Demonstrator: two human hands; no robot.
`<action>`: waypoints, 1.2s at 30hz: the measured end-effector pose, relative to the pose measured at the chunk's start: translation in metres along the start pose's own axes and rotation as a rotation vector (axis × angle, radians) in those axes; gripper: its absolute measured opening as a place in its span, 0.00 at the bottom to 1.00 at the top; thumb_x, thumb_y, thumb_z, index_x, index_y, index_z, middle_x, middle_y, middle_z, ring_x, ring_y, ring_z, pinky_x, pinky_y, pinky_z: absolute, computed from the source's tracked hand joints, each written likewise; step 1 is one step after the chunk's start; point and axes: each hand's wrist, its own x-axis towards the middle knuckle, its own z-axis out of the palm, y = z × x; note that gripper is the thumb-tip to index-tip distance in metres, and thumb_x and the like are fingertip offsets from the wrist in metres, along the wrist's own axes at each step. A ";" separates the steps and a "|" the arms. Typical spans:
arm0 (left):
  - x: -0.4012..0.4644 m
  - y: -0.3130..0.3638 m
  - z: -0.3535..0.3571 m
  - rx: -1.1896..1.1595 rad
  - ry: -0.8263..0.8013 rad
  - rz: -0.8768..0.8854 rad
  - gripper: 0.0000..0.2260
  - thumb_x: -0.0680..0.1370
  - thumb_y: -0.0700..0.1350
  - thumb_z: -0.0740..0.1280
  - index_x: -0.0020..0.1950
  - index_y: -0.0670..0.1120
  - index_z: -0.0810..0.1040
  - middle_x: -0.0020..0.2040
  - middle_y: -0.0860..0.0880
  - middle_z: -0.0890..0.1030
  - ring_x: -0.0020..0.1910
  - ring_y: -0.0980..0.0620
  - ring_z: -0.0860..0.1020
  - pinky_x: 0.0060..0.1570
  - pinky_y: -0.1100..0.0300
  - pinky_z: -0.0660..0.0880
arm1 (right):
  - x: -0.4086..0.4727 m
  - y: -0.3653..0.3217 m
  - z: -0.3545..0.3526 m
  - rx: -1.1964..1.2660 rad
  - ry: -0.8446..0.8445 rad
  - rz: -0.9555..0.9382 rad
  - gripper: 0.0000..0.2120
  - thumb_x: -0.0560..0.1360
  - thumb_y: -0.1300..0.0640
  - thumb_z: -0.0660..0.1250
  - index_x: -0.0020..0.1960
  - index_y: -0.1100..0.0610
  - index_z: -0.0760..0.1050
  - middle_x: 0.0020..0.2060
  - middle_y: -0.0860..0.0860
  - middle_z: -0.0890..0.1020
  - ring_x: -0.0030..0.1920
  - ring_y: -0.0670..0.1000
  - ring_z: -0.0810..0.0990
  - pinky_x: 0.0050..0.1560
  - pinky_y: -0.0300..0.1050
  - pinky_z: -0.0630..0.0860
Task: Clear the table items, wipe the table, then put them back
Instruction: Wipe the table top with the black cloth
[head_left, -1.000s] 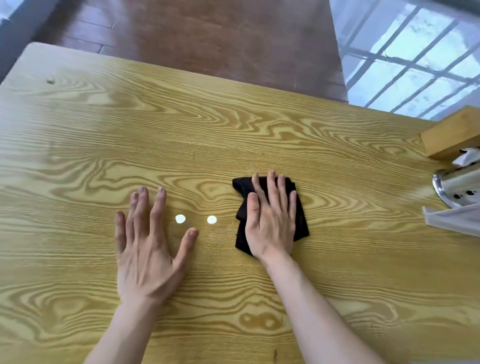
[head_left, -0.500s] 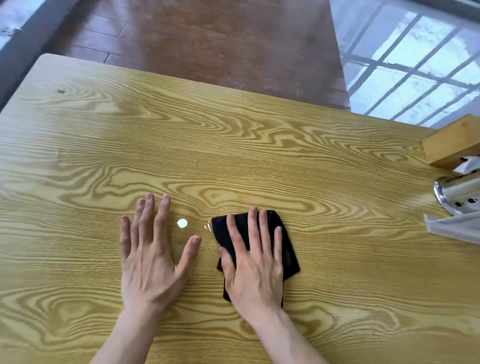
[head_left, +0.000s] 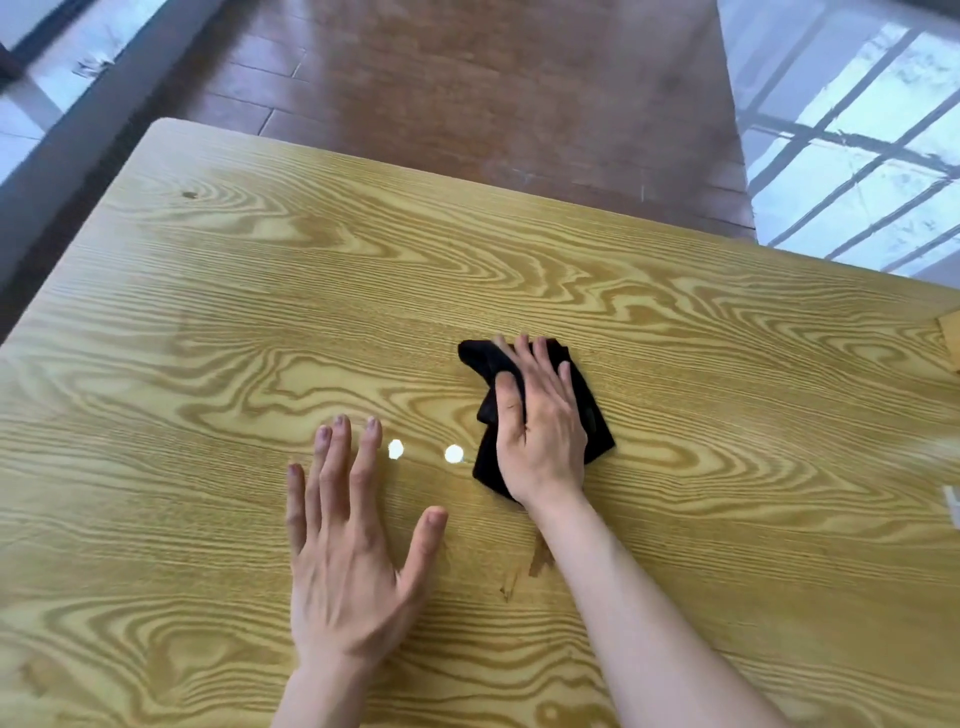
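The left hand (head_left: 349, 566) lies flat on the wooden table (head_left: 208, 322), palm down, fingers spread, holding nothing. Just right of its fingertips are two small bright spots (head_left: 396, 449) on the wood. Further right, the right hand (head_left: 540, 431) presses flat on a black cloth (head_left: 597, 426), fingers together and extended, thumb over the crumpled left edge. The cloth is near the table's middle.
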 end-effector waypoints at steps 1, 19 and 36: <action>0.001 -0.001 0.000 -0.004 -0.001 -0.004 0.38 0.78 0.68 0.50 0.83 0.49 0.51 0.84 0.47 0.52 0.83 0.51 0.47 0.80 0.43 0.46 | 0.011 -0.007 0.007 0.000 -0.024 -0.005 0.23 0.83 0.44 0.47 0.75 0.46 0.68 0.77 0.48 0.68 0.80 0.45 0.57 0.81 0.50 0.49; 0.016 -0.019 0.001 -0.131 0.112 -0.046 0.39 0.78 0.66 0.52 0.82 0.45 0.54 0.83 0.44 0.55 0.83 0.50 0.50 0.79 0.40 0.49 | -0.055 -0.057 0.036 -0.473 -0.438 -0.343 0.28 0.82 0.38 0.46 0.80 0.38 0.45 0.82 0.55 0.40 0.81 0.55 0.34 0.78 0.66 0.44; 0.000 -0.012 0.000 -0.098 0.115 -0.002 0.37 0.78 0.69 0.51 0.82 0.48 0.58 0.83 0.47 0.58 0.83 0.51 0.52 0.80 0.43 0.48 | -0.103 0.000 -0.031 -0.582 -0.270 -0.102 0.32 0.80 0.33 0.47 0.81 0.42 0.49 0.82 0.55 0.48 0.82 0.54 0.41 0.79 0.61 0.50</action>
